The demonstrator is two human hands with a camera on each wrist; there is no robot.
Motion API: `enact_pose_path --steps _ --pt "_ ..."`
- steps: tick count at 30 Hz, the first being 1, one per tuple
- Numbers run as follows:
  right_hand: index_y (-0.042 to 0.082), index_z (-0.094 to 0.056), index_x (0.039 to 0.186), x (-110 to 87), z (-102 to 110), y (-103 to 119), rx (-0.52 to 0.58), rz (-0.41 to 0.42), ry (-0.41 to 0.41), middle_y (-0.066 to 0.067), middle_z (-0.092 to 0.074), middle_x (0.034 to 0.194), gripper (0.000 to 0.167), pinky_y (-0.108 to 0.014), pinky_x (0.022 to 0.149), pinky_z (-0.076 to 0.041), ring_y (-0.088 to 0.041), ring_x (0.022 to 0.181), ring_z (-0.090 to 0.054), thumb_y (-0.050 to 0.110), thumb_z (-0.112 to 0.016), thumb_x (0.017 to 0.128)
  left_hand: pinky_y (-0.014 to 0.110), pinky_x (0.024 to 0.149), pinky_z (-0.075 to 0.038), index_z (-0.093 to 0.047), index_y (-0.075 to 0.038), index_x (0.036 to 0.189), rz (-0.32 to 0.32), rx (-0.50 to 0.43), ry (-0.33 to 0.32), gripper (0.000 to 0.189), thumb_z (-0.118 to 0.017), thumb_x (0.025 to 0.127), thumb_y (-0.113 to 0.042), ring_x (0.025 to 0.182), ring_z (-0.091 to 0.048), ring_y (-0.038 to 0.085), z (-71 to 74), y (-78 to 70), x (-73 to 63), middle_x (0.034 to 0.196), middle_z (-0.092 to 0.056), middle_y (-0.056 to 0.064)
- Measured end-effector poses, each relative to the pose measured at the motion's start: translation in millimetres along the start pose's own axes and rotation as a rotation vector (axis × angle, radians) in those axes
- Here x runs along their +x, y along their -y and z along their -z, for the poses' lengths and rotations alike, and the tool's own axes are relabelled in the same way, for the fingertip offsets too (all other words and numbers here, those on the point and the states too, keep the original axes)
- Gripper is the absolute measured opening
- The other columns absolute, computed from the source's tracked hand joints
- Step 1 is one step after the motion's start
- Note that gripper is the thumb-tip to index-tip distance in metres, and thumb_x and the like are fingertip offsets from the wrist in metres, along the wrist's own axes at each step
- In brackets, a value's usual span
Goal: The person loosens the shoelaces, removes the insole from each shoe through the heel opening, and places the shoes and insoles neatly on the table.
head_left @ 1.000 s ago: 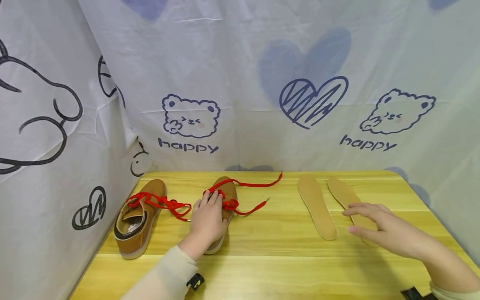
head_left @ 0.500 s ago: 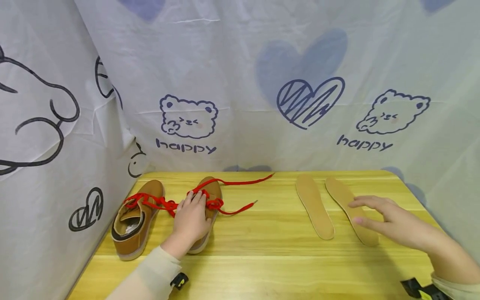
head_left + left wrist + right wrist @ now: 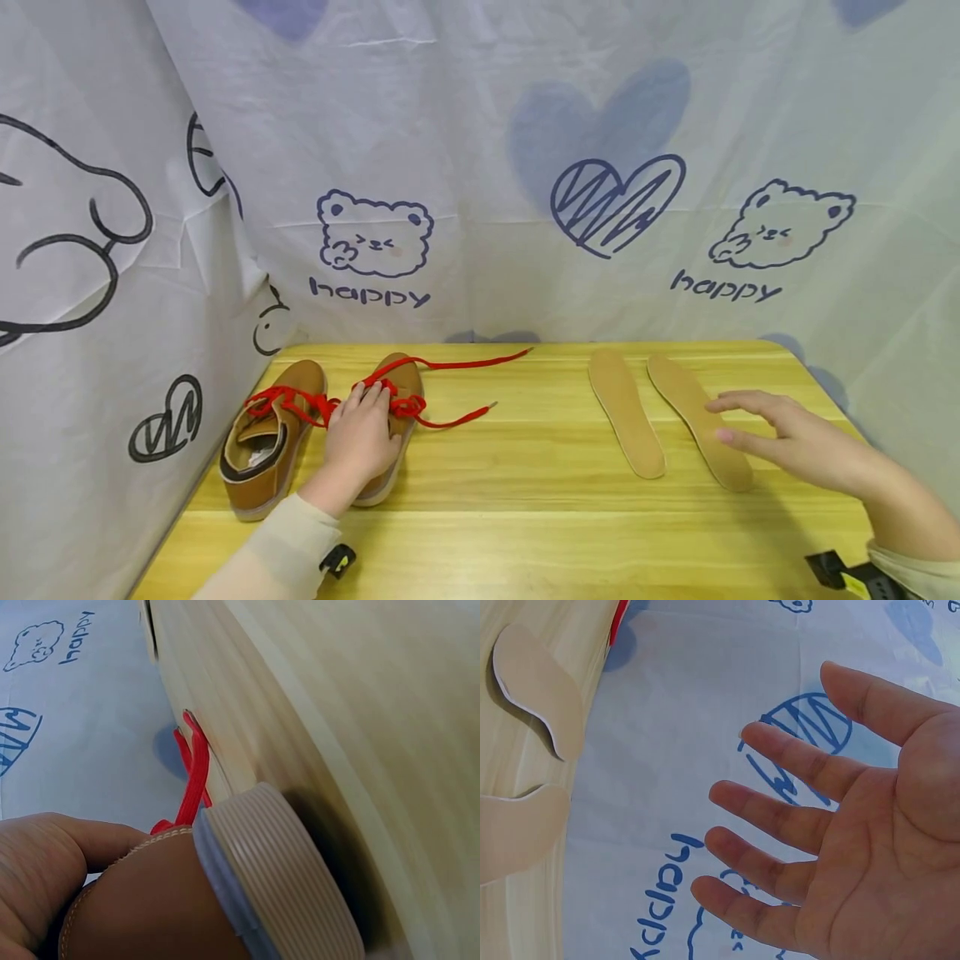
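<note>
Two brown shoes with red laces stand at the left of the table in the head view. My left hand [image 3: 362,440] lies over the right-hand shoe [image 3: 402,387] from above and grips it, its fingers across the laces [image 3: 408,407]. In the left wrist view the thumb rests along the brown upper [image 3: 157,900] and the ribbed sole edge faces the camera. The left-hand shoe [image 3: 255,492] stands just beside it. Over the right insole [image 3: 693,408] hovers my right hand [image 3: 813,446], holding nothing. Its fingers are spread in the right wrist view.
A second tan insole [image 3: 628,417] lies left of the first. Two free lace ends [image 3: 472,364] trail right across the wooden table [image 3: 510,550]. White printed cloth [image 3: 480,167] hangs behind and along the left side.
My left hand has slid the right-hand shoe leftward, closer to the other shoe, its laces trailing along. My right hand has shifted slightly off the right insole, uncovering more of it.
</note>
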State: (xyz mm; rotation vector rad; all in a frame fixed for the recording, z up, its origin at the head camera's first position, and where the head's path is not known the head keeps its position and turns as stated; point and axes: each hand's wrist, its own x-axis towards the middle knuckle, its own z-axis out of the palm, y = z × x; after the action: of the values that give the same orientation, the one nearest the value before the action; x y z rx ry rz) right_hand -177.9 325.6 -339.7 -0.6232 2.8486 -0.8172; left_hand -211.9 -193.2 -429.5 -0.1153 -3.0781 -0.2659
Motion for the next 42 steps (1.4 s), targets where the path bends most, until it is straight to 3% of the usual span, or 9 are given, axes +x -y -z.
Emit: enact_pose_path --steps 7,26,42 --pt "0.004 -0.058 0.135 0.7 5 -6 0.009 -0.017 -0.012 -0.023 -0.056 0.138 0.042 -0.070 0.091 -0.042 -0.052 0.129 -0.044 0.028 -0.061 0.101 0.061 0.115 -0.024 -0.043 0.004 0.148 0.008 0.011 -0.001 0.075 -0.076 0.088 -0.027 0.145 -0.026 0.045 4.1 11.2 -2.7 0.155 -0.039 0.023" --pt "0.000 -0.052 0.139 -1.0 16 -14 0.033 -0.082 0.002 -0.030 -0.046 0.143 0.045 -0.076 0.089 -0.036 -0.059 0.130 -0.035 0.028 -0.057 0.103 0.063 0.113 -0.025 -0.045 0.007 0.146 0.022 0.025 -0.029 0.074 -0.076 0.086 -0.025 0.143 -0.028 0.046 10.8 32.9 -7.4 0.151 -0.041 0.027" --pt "-0.002 -0.049 0.141 -2.7 24 -15 0.003 -0.132 0.024 -0.033 -0.043 0.144 0.050 -0.077 0.088 -0.036 -0.062 0.128 -0.033 0.032 -0.054 0.105 0.063 0.113 -0.026 -0.045 0.007 0.146 0.020 0.033 -0.021 0.074 -0.076 0.086 -0.024 0.142 -0.029 0.048 14.4 42.8 -10.6 0.151 -0.041 0.028"
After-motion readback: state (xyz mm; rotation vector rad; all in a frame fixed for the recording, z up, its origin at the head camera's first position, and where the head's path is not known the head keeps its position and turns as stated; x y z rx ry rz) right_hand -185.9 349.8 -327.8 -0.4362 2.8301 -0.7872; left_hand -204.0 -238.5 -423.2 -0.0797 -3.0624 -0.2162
